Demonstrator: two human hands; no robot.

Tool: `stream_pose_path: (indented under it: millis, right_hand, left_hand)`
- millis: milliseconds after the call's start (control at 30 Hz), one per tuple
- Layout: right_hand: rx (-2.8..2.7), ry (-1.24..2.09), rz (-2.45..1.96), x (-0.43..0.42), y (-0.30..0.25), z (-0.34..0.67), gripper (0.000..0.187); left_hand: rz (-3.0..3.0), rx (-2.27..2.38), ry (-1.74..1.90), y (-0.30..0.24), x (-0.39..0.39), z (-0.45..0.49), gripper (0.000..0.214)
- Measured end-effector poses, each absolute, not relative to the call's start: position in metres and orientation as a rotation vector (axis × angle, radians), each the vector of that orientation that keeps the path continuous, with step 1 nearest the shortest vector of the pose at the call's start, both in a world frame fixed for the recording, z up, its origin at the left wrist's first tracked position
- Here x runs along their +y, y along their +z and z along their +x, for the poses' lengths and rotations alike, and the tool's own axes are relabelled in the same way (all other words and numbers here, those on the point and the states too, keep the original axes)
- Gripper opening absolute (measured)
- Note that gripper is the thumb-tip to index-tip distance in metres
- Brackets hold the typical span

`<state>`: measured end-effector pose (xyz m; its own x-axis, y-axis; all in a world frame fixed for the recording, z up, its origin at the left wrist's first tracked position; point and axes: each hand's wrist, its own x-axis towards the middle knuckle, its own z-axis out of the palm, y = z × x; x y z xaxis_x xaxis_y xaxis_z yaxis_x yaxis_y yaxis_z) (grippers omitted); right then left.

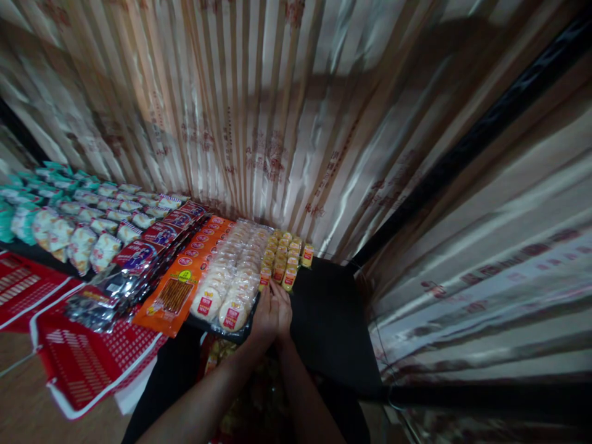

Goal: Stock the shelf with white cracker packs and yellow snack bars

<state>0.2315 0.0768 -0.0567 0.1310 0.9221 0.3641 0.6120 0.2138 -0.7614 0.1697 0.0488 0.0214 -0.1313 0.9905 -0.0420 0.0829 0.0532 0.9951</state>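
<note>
Through my head camera, a striped sheet (259, 92) with red printing fills most of the view behind the goods. Against it I have a black surface (328, 314), its back edge along the sheet and its top showing up to the right edge. A dark post (462, 157) slants up to the right from near the surface's back right corner. Beyond the front edge, at the left, I see a red basket (87, 364) with a white rim, and part of another red basket (25, 290) beside it.

The goods run in rows across the surface. Toward the left end are pale green packs (55, 179), then white patterned packs (104, 250), dark glossy packs (148, 243), overlapping orange packs (178, 296) and two columns of round white packs (234, 265).

My left hand (263, 313) and right hand (283, 313) are together side by side, fingertips at the nearest of the small yellow packs (280, 256); I cannot tell whether either is clamped on one. Those stand in short columns from near the back edge toward the front, just right of the round white packs, with one (307, 255) at the right end of the back row.
</note>
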Motion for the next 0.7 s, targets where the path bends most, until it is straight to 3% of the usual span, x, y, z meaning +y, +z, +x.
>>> stream_pose_path:
  millis: [400, 700]
  right_hand:
    - [-1.387, 0.538, -1.434, 0.055, -0.028, 0.227, 0.041]
    - [-1.308, 0.543, -1.471, -0.030, -0.035, 0.217, 0.034]
  left_hand:
    - [1.315, 1.525, 0.908, 0.027, 0.037, 0.151, 0.047]
    - [1.482, 1.486, 1.117, 0.013, -0.034, 0.142, 0.030]
